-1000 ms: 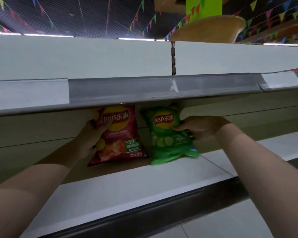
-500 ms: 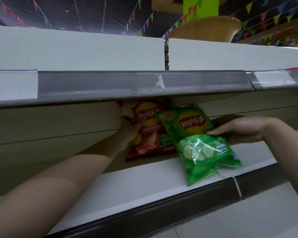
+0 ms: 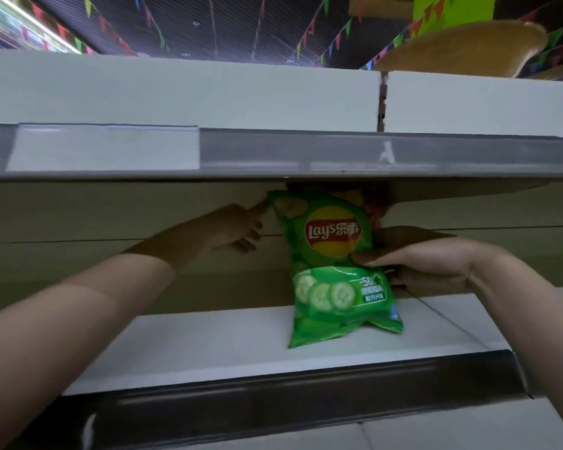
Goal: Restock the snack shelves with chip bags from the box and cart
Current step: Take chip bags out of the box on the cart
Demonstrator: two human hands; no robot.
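A green chip bag (image 3: 335, 271) stands upright on the white lower shelf (image 3: 208, 345), its bottom seam resting on the shelf board and its top reaching up under the grey price rail (image 3: 306, 154) of the shelf above. The bag is glossy and puffed with air. Its upper half carries a red and yellow round Lay's logo with white lettering. Its lower half shows three pale cucumber slices in a row, and beside them a white "-50" mark with small print too fine to read. A creased fold runs across the middle, and the bottom corners flare out and crumple.

The right hand (image 3: 413, 264) holds the bag at its right edge, the thumb laid across the front just under the logo and the fingers curled behind. The left hand (image 3: 231, 232) is beside the bag's upper left corner, its fingers loosely extended and one fingertip touching that corner, gripping nothing.

Behind the green bag's upper right, a sliver of a red bag (image 3: 374, 206) shows in shadow.
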